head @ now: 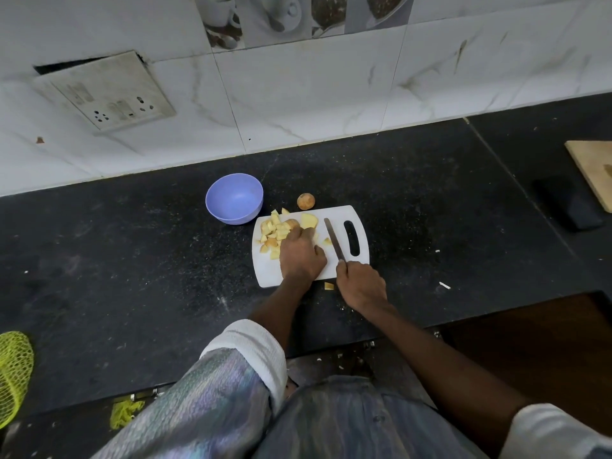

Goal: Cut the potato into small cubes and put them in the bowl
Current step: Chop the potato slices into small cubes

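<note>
A white cutting board (268,273) lies on the black counter. Several pale yellow potato cubes (272,230) are piled on its far left part, with a larger potato slice (309,220) beside them. My left hand (300,255) reaches over the pile, its fingers curled down round a skin-on potato piece (292,223). My right hand (361,283) grips the handle of a knife (333,239) whose blade lies across the board, right of the pile and apart from it. The purple bowl (234,197) stands empty just behind the board's left corner.
A round brown potato end (305,201) sits on the counter behind the board. One loose cube (329,286) lies off the board's near edge. A wooden board (592,170) and a dark object (569,203) are at the far right. The tiled wall runs behind.
</note>
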